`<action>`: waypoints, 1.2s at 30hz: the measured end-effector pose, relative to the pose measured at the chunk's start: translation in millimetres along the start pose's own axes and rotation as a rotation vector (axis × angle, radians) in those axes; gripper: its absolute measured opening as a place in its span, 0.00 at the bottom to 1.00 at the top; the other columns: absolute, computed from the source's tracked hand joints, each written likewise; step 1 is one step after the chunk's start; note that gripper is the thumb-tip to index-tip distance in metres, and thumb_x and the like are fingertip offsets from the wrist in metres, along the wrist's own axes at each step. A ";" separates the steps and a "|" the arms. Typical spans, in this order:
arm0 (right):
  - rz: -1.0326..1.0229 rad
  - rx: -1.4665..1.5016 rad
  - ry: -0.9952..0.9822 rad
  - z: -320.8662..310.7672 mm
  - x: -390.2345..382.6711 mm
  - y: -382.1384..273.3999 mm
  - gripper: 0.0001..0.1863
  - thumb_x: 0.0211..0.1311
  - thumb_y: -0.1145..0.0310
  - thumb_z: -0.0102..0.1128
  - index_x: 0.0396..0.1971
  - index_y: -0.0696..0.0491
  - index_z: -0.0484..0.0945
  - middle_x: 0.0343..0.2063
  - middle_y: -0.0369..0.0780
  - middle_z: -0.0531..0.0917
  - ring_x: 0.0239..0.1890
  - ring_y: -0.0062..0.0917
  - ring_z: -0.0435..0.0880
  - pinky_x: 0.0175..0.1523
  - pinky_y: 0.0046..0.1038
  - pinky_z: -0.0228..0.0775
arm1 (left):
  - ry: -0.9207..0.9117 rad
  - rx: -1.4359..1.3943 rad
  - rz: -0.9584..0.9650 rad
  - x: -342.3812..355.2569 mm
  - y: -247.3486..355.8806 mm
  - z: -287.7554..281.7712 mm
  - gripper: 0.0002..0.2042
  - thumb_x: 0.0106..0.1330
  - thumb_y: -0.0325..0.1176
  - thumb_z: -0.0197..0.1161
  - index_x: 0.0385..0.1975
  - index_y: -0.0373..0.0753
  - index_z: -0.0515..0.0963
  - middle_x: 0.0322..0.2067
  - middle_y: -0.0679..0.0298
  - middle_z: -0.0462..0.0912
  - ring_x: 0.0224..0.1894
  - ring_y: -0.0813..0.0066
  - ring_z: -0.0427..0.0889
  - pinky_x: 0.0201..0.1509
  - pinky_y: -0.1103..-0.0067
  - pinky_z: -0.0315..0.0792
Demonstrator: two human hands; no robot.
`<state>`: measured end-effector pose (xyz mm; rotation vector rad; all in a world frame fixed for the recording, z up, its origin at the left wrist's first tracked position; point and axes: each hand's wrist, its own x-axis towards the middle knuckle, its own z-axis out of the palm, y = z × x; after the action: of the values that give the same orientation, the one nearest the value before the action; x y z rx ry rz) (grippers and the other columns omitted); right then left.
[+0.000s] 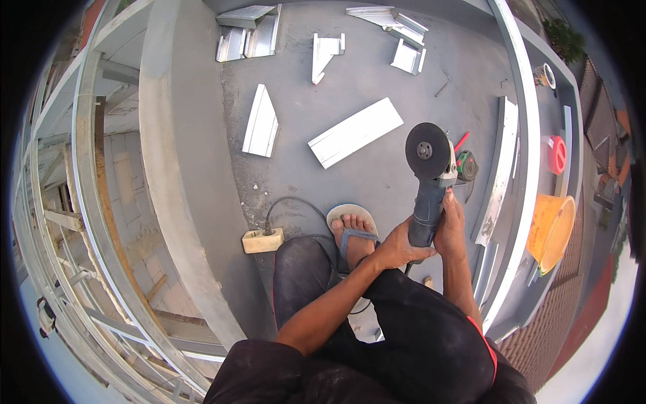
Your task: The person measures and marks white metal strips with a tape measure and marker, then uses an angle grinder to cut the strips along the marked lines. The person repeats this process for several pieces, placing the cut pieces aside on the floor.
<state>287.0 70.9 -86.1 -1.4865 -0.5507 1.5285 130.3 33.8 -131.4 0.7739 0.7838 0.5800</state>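
Both my hands hold an angle grinder (426,210) upright over my right knee, its dark cutting disc (437,160) facing me at the far end. My left hand (398,246) wraps the lower end of the body from the left. On the other side, my right hand (452,225) grips the body, its fingers reaching up close to the grinder's head. Just beyond the grinder lie a green and black tape measure (466,165) and a red pencil-like stick (461,141). A flat white metal piece (355,132) rests on the grey floor, ahead and to the left.
Cut metal channel pieces (262,121) lie about the floor, several toward the far side. A beige power socket block (263,240) with a black cable sits left of my sandalled foot (354,236). Long metal profiles (496,168), an orange bucket (550,229) and a red object (557,155) are at right.
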 end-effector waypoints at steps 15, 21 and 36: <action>0.107 -0.166 0.025 6.1 -36.1 -8.1 0.34 0.92 0.45 0.45 0.67 0.64 0.77 0.55 0.49 0.88 0.51 0.32 0.91 0.53 0.35 0.86 | -0.166 -0.277 -0.175 -24.6 -15.2 13.9 0.32 0.61 0.38 0.84 0.62 0.33 0.79 0.53 0.61 0.87 0.56 0.71 0.85 0.64 0.71 0.78; 0.128 -0.235 0.178 14.1 -34.0 -11.8 0.34 0.90 0.40 0.48 0.60 0.61 0.80 0.44 0.45 0.89 0.43 0.28 0.91 0.47 0.31 0.86 | -0.176 -0.221 -0.127 -20.1 -17.9 17.6 0.34 0.60 0.38 0.84 0.65 0.32 0.78 0.55 0.58 0.88 0.57 0.68 0.86 0.65 0.70 0.78; 0.051 -0.888 -0.004 25.3 18.3 -57.0 0.30 0.58 0.63 0.79 0.56 0.64 0.80 0.40 0.43 0.89 0.38 0.28 0.91 0.49 0.35 0.84 | 0.883 1.283 0.353 -3.4 66.9 -197.1 0.47 0.50 0.41 0.92 0.71 0.35 0.74 0.66 0.53 0.78 0.68 0.49 0.75 0.71 0.57 0.74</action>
<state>282.2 120.9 -44.8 -2.1512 -1.3135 1.3770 -39.8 147.6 -169.5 1.9061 1.9232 0.7122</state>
